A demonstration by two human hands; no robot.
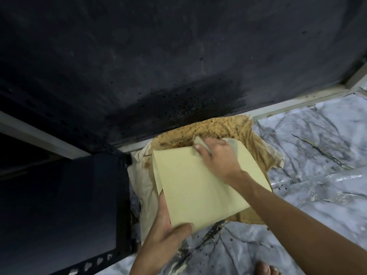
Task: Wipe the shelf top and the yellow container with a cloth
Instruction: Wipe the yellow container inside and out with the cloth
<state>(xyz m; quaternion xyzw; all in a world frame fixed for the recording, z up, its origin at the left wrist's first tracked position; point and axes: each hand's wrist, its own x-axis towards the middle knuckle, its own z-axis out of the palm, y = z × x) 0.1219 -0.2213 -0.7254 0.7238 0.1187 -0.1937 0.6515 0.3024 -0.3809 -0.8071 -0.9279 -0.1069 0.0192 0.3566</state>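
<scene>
- Gripping the near left corner of the yellow container (pixel 198 185), the left hand (pixel 166 235) has its thumb on the flat pale face and its fingers tucked underneath.
- At the far edge of that face, the right hand (pixel 216 155) is clenched around a small crumpled cloth (pixel 200 144) and presses it down.
- The container is tilted above a brown-stained sheet (pixel 228 128) lying on the marble-patterned floor (pixel 317 139).
- Just left stands the dark shelf (pixel 79 195), beside a dark speckled wall (pixel 178 66).
</scene>
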